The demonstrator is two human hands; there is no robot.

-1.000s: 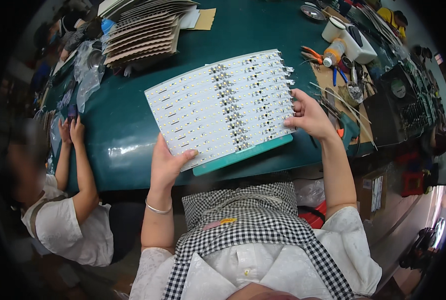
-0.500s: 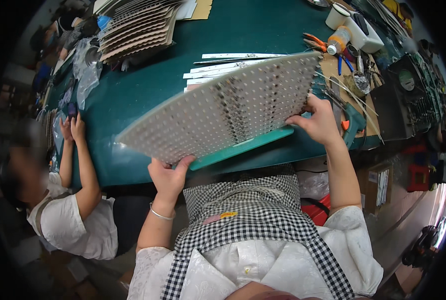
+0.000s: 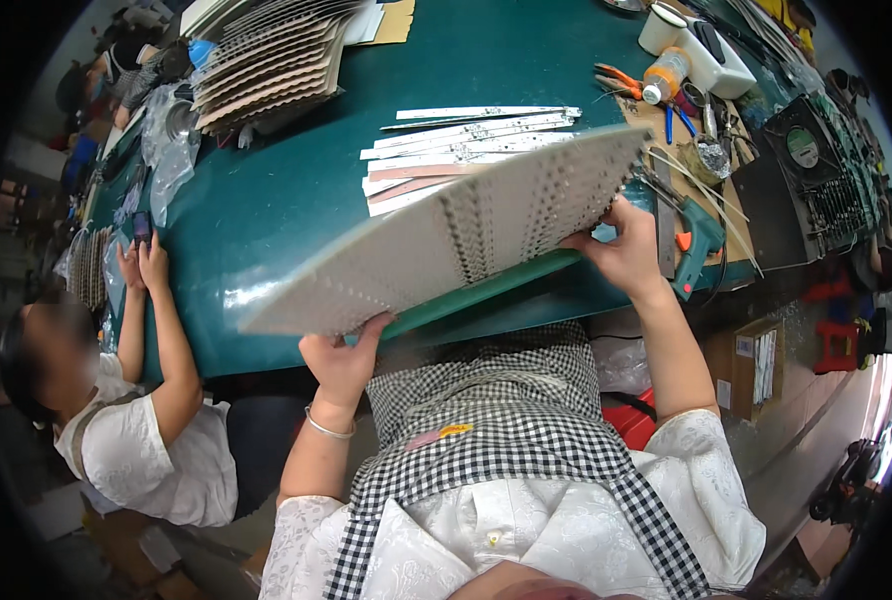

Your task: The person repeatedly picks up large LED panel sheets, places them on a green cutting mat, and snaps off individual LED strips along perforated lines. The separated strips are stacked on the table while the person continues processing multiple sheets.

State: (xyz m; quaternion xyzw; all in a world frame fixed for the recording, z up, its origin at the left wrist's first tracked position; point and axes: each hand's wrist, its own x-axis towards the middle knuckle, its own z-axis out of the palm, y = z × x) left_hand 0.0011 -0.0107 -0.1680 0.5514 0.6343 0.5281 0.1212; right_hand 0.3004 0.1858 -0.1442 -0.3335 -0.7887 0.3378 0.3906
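Head view shows me left hand (image 3: 338, 362) and right hand (image 3: 621, 250) gripping the panel (image 3: 446, 235) over the worktop (image 3: 506, 60), now tipped steeper, so the strips (image 3: 466, 137) it hid a second ago lie exposed beyond.

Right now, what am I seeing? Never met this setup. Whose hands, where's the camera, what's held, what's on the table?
No machine here: these are a person's bare hands. A wide fisheye camera on their head looks down, so edges bend and the picture's left is the person's left. The left hand and right hand grip a pale panel, tilted and dotted with rows of small parts; a green edge shows below it. On the green table lie loose white strips, stacked brown sheets, and, to the right, orange-handled pliers and a teal gun-shaped tool. The co-worker at left is someone else.
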